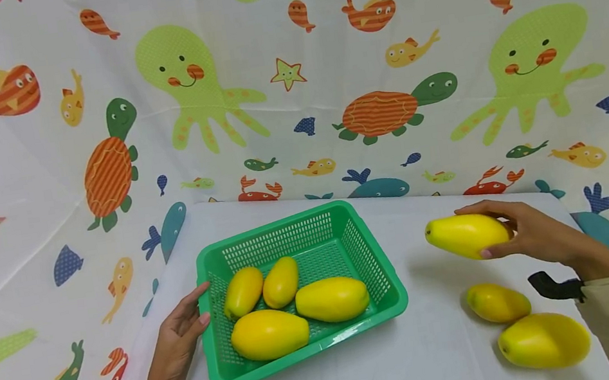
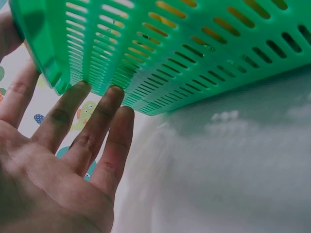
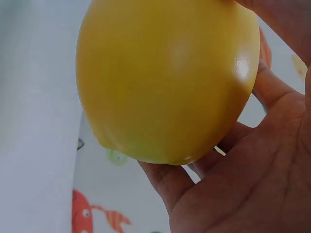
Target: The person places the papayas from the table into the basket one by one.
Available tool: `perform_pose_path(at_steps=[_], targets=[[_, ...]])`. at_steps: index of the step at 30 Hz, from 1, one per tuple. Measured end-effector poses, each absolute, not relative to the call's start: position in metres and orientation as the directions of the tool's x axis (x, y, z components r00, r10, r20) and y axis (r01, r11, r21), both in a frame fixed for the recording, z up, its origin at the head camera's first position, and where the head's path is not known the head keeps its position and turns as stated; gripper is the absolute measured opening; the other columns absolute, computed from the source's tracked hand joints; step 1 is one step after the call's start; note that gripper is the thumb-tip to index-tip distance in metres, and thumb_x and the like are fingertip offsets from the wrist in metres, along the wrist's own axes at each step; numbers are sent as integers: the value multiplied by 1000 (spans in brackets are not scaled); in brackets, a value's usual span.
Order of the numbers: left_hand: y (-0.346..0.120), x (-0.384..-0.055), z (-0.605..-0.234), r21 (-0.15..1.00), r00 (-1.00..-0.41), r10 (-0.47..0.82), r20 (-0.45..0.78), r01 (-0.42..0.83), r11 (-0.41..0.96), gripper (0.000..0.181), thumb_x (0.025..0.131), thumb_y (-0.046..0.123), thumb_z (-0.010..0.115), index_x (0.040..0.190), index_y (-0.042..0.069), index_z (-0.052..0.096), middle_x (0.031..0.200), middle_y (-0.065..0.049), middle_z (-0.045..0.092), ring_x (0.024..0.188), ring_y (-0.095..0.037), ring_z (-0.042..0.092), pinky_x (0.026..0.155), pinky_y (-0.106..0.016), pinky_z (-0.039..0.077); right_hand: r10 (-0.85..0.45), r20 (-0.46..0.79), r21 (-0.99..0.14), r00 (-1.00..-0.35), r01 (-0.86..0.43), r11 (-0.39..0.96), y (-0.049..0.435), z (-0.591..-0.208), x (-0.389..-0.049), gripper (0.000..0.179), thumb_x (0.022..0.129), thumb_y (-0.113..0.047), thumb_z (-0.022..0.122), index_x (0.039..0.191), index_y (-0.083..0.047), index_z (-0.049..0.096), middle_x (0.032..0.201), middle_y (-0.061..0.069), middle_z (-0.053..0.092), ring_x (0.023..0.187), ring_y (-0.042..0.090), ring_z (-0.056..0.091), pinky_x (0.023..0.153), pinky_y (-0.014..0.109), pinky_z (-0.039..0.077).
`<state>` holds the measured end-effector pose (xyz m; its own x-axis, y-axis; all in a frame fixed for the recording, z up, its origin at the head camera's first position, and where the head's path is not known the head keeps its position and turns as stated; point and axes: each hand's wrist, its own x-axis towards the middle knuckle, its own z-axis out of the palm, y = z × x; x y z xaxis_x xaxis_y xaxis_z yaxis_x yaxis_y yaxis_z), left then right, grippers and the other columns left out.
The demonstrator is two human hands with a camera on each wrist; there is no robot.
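Observation:
My right hand (image 1: 532, 232) grips a yellow papaya (image 1: 469, 236) above the table, right of the green basket (image 1: 309, 345). The right wrist view shows the fingers and thumb spread round the papaya's rounded end (image 3: 165, 87). At the basket's left side, my left hand (image 1: 176, 341) has its fingers extended, with fingertips right at the slotted wall (image 2: 160, 73). Inside the basket lie two larger papayas, one at the front left (image 1: 269, 334) and one at the right (image 1: 332, 299). Behind them sit two smaller mango-like fruits (image 1: 243, 292).
On the white table (image 1: 422, 362), a smaller yellow fruit (image 1: 498, 302) and a larger papaya (image 1: 544, 340) lie near my right forearm. A white cloth (image 1: 271, 32) printed with sea animals hangs behind the table and along the left side.

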<state>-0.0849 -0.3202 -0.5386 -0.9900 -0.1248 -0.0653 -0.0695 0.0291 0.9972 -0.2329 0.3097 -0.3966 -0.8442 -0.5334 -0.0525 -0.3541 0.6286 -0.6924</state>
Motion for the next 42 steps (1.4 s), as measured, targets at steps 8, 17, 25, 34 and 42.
perform_pose_path(at_steps=[8, 17, 25, 34, 42], targets=[[-320, -86, -539, 996, -990, -124, -68, -75, 50, 56, 109, 16, 62, 162, 16, 45, 173, 0, 37, 134, 13, 52, 106, -10, 49, -545, -49, -689, -837, -366, 625, 286, -387, -231, 66, 89, -25, 88, 148, -27, 58, 141, -2, 61, 102, 19, 66, 81, 27, 61], [-319, -86, -537, 995, -988, -131, -86, -93, 45, 56, 108, 18, 62, 162, 18, 45, 175, -5, 34, 133, 13, 53, 105, -10, 50, -581, -26, -694, -814, -403, 596, 253, -382, -234, 67, 89, -27, 88, 149, -31, 56, 145, -1, 60, 113, 18, 62, 91, 26, 58], [-319, -87, -536, 994, -988, -128, -89, -95, 46, 57, 108, 19, 63, 162, 18, 45, 174, -4, 35, 133, 12, 53, 105, -11, 50, -635, -35, -757, -772, -394, 521, 216, -382, -236, 70, 87, -24, 89, 149, -29, 55, 146, 0, 59, 121, 29, 61, 97, 37, 56], [-320, -86, -535, 993, -988, -122, -93, -101, 57, 57, 109, 20, 62, 163, 19, 44, 175, -7, 32, 133, 13, 52, 106, -9, 49, -652, -32, -790, -758, -380, 481, 178, -385, -240, 73, 81, -27, 91, 146, -27, 57, 148, 2, 58, 123, 32, 60, 97, 46, 59], [-320, -85, -536, 992, -987, -130, -99, -108, 66, 57, 109, 21, 62, 163, 19, 45, 175, -9, 32, 132, 13, 53, 105, -8, 49, -646, -31, -802, -763, -367, 472, 143, -388, -246, 78, 83, -33, 89, 151, -20, 53, 146, 6, 58, 119, 32, 61, 99, 48, 61]])
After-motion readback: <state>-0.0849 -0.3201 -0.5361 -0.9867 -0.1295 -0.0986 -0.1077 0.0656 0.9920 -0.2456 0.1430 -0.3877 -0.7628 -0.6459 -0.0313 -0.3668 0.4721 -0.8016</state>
